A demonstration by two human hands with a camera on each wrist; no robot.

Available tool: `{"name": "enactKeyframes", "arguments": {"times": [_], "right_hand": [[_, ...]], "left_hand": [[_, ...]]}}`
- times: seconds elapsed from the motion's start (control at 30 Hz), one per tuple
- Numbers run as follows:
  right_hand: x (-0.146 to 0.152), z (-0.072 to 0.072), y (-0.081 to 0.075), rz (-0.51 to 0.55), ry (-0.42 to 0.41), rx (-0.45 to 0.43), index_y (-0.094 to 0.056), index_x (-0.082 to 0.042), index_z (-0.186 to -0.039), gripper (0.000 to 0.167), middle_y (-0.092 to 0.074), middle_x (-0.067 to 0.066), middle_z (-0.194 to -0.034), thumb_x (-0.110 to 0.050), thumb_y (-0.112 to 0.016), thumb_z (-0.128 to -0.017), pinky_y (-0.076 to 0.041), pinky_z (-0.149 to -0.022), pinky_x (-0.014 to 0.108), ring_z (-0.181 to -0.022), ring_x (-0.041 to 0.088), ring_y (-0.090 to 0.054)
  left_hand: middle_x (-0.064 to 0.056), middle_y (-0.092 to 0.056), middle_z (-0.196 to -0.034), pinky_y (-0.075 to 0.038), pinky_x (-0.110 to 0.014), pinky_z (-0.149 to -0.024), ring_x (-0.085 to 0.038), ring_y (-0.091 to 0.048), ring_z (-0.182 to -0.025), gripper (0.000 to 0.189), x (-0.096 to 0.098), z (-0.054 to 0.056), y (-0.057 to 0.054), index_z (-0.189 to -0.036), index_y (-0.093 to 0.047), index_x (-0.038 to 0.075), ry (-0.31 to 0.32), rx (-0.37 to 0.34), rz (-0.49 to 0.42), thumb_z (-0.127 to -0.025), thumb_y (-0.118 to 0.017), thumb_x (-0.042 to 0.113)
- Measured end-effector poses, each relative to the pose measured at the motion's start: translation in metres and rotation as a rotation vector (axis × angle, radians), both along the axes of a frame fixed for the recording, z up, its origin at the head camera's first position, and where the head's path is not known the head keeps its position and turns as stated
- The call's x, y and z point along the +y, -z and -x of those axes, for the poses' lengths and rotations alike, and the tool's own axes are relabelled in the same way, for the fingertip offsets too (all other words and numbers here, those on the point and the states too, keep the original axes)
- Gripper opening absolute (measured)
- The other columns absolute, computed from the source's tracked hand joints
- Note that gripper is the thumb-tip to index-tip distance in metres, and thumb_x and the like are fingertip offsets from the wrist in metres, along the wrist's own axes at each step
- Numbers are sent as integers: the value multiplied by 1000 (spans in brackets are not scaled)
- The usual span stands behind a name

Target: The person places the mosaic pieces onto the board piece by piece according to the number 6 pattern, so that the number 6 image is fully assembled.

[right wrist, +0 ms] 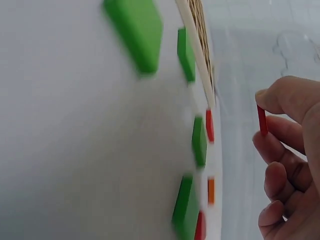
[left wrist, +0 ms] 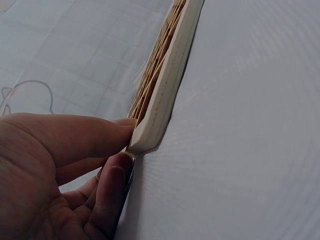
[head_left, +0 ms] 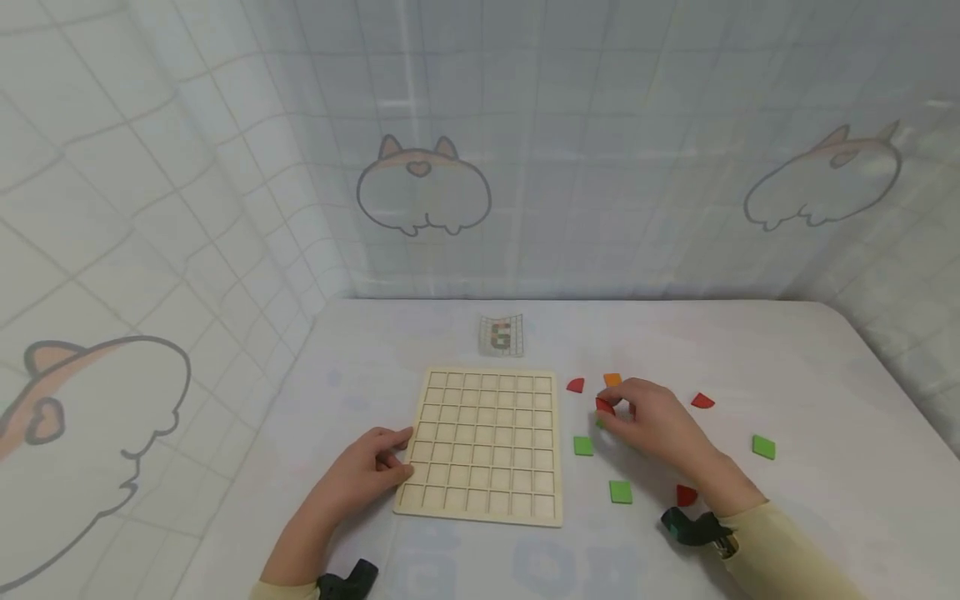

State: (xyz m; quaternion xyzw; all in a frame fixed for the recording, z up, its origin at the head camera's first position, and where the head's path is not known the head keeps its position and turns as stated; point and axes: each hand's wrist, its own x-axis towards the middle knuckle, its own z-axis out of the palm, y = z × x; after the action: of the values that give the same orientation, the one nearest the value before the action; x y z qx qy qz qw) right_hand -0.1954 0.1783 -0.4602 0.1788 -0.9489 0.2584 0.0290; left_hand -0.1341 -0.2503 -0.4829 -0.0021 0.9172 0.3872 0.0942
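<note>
White sheeting (head_left: 585, 167) with cartoon animals hangs beyond both hands, over the white tabletop (head_left: 360, 333) beneath them. The wooden grid board (head_left: 480, 454) lies flat between them, its left edge touched by the thumb and fingers of the left hand (head_left: 367, 467), a gap between the tips. The right hand (head_left: 660, 421) pinches a red quarter-circle piece (head_left: 604, 406) narrowly, off the tabletop. A printed grid card (head_left: 501, 335) lies beyond the board from the hands. Around the right hand sit green square tiles (head_left: 620, 492), one partly hidden by it; an orange tile (head_left: 612, 379) just beyond its fingers; and more red quarter-circles (head_left: 702, 401), one near its wrist.
</note>
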Motion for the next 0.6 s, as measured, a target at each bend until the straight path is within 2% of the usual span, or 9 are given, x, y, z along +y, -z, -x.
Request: {"name": "enactKeyframes", "arguments": {"times": [0.17, 0.37, 0.5, 0.6], "right_hand": [[-27, 13, -5, 9, -67, 37, -75, -18, -107, 23, -64, -11, -94, -27, -76, -86, -51, -76, 34, -86, 13, -57], [-55, 28, -7, -3, -143, 59, -74, -21, -95, 9, -61, -12, -88, -26, -73, -88, -49, -75, 33, -83, 14, -57], [-72, 34, -8, -19, -164, 40, -71, -21, -87, 4, -63, -10, -87, -24, -71, -88, -49, -77, 33, -84, 14, -58], [-84, 38, -8, -47, -144, -4, -73, -20, -90, 7, -64, -10, -89, -26, -71, -88, -49, -78, 33, -84, 12, -57]], "left_hand": [[2, -60, -110, -47, -27, -68, -9, -58, -80, 59, 0, 0, 0, -136, -62, 12, -4, -5, 6, -81, -82, 15], [3, -60, -109, -47, -27, -68, -9, -58, -80, 59, 1, 0, -1, -137, -61, 12, 3, -4, -17, -81, -82, 14], [3, -60, -108, -47, -27, -68, -9, -58, -80, 59, 0, -1, -1, -136, -62, 12, 7, 4, -13, -81, -82, 14], [4, -60, -108, -47, -27, -68, -8, -57, -80, 59, 0, -1, -1, -136, -62, 13, 8, 10, -2, -81, -82, 14]]}}
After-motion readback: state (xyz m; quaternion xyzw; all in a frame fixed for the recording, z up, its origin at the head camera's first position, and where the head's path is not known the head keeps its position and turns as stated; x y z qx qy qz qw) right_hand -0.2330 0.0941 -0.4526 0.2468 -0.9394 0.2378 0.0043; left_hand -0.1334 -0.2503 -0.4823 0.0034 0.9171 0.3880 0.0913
